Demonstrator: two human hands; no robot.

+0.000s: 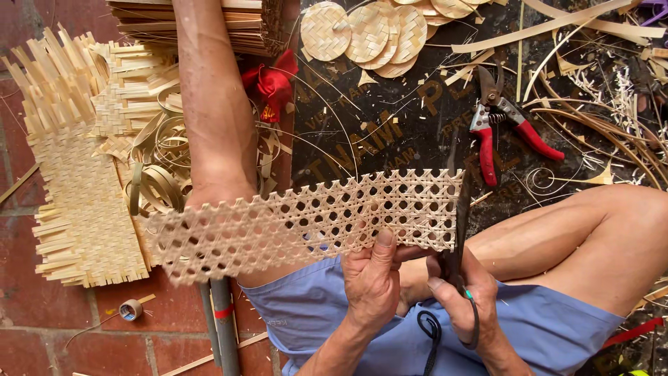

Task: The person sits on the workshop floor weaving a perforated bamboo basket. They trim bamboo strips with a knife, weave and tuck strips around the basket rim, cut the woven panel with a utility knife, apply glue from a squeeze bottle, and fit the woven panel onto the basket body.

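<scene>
Pinching the long strip of open woven cane (306,219) from below with the left hand (374,278), thumb pressed flat on the near edge, fingers curled shut behind the weave. Stretched sideways across the lap, over a bare leg (212,104) on the left and above blue shorts (313,306). Full of little holes, pale yellow, ragged at the left end.

Wrapped tight around the dark handles of big scissors (456,237) with the right hand (466,299), fingers closed on them. Dark blades pointing up, lying right at the right end of the strip, touching it. Cannot tell how far apart the blades are. Black cord loop (431,327) dangling from the handles.

Off to the left on the red brick floor (42,334), a flat woven mat (76,202) with loose ends sticking out. Beside it, curly thin bands (156,181) in a pile. Near the bottom, a small roll of tape (130,309). Close by, two grey poles (219,327).

Up top, round woven discs (369,31) stacked in a row on a dark sheet (390,125). Near them, a red cloth bow (271,83). To the right, red-handled clippers (497,125), well apart from both hands. All around those, thin strips and scraps (605,83).
</scene>
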